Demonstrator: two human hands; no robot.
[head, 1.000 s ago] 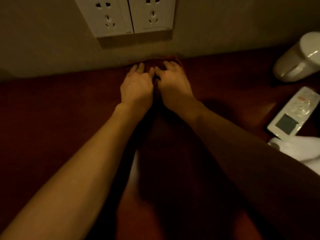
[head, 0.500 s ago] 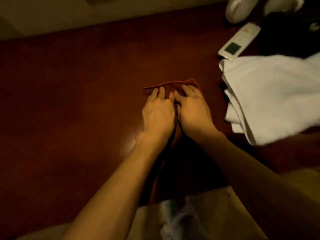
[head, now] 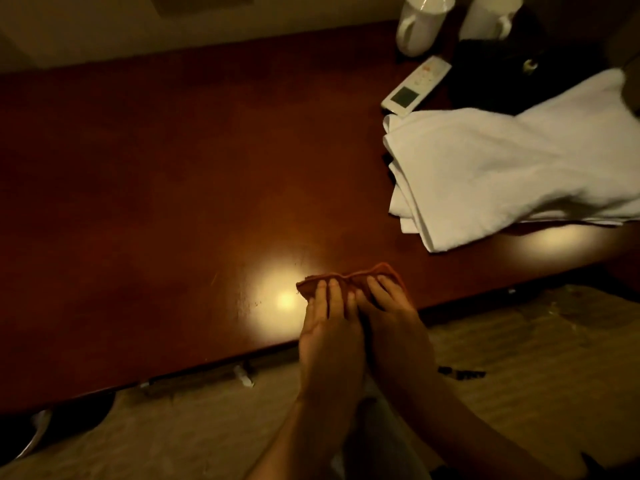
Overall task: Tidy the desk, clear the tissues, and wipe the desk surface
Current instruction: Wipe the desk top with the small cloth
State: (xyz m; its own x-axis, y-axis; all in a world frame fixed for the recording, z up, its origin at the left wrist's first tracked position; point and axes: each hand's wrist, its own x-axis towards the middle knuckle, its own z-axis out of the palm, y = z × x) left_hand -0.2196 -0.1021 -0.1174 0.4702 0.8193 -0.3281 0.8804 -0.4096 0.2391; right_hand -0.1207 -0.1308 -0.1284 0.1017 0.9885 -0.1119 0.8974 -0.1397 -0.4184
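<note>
Moved: since half a second ago we have drawn both hands and the cloth back from mid-desk to just inside the near edge.
Desk (head: 156,188): dark red-brown wood, bare and glossy to the left of our hands, with a lamp glare just left of them; we see no tissues on it.
White towel (head: 502,171): folded, lying beyond our right hand and to the right, well apart.
Mugs (head: 420,24): two white ones at the far right, past the towel.
Remote (head: 415,85): white, with a small screen, between mugs and towel; its button markings are too small to read.
Cloth (head: 349,278): small, reddish, bunched flat on the desk under our fingertips.
Left hand (head: 329,327): fingers extended, pressing the cloth down, not gripping.
Right hand (head: 391,323): the same, touching the left.
Progress: we judge wiping is underway; the towel-covered right side looks unwiped and untidied.
Writing: none legible.
</note>
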